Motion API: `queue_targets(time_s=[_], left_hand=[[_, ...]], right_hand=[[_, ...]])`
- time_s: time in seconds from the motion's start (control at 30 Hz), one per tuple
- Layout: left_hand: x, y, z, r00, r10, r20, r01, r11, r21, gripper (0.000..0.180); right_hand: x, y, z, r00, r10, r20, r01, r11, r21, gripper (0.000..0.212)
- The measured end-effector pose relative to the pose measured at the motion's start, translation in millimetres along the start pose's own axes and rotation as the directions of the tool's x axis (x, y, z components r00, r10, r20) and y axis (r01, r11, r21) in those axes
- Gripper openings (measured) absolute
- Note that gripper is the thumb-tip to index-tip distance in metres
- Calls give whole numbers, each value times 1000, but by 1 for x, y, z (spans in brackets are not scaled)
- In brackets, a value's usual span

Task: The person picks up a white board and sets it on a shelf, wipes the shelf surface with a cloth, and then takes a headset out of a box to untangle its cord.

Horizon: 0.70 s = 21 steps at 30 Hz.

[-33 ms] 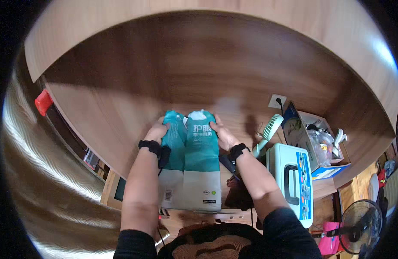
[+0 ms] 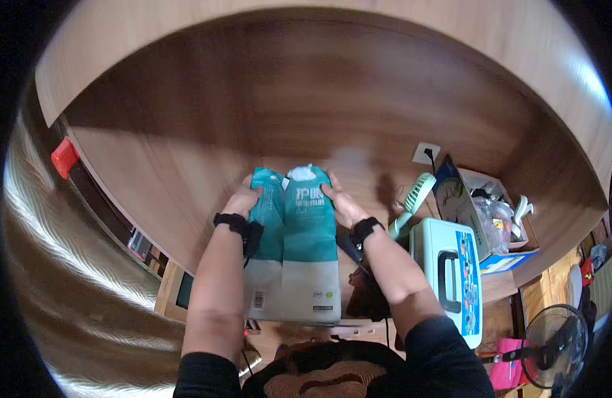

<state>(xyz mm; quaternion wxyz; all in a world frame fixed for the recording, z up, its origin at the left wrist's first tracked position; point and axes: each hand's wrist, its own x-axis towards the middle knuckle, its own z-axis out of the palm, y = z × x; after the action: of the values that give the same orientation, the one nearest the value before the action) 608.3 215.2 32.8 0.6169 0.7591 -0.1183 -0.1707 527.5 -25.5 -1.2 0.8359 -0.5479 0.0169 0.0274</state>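
Observation:
A green and white paper-ream wrapper (image 2: pixel 309 232) lies in front of me, creased down its middle, with a ragged far edge that shows a bit of white. My left hand (image 2: pixel 243 199) is closed on its far left side, the fingers partly hidden behind it. At the far right side my right hand (image 2: pixel 344 204) pinches the wrapper, thumb on top. Both wrists wear black bands. Close to my right wrist is a dark handle-like object (image 2: pixel 351 249), partly covered by my arm.
On the right stand a mint-green case (image 2: pixel 425 265) with a black handle, a pale green handheld fan (image 2: pixel 419 194) and an open carton (image 2: pixel 524 255) holding bagged items. A socket (image 2: pixel 426 152) with a plug is on the back panel. A gold curtain (image 2: pixel 74 265) hangs left; a black fan (image 2: pixel 551 348) stands lower right.

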Motion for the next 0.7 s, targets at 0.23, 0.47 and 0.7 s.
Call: queue_targets(time_s=[0.23,0.47,0.7], left_hand=[[9,-29,14,996,-74,-48,79,517,852,68],[-4,-16,29,976,-97,193,-149,343,927,65],[-9,0,37,964,-154,218,-163,310,937,56]], right_hand=[[2,-17,10,999,36,3,-14,461,-887,66],[48,-25,16,988,-122,96,103,50,-993,66],[88,-30,13,989,-91,116,145,468,-871,11]])
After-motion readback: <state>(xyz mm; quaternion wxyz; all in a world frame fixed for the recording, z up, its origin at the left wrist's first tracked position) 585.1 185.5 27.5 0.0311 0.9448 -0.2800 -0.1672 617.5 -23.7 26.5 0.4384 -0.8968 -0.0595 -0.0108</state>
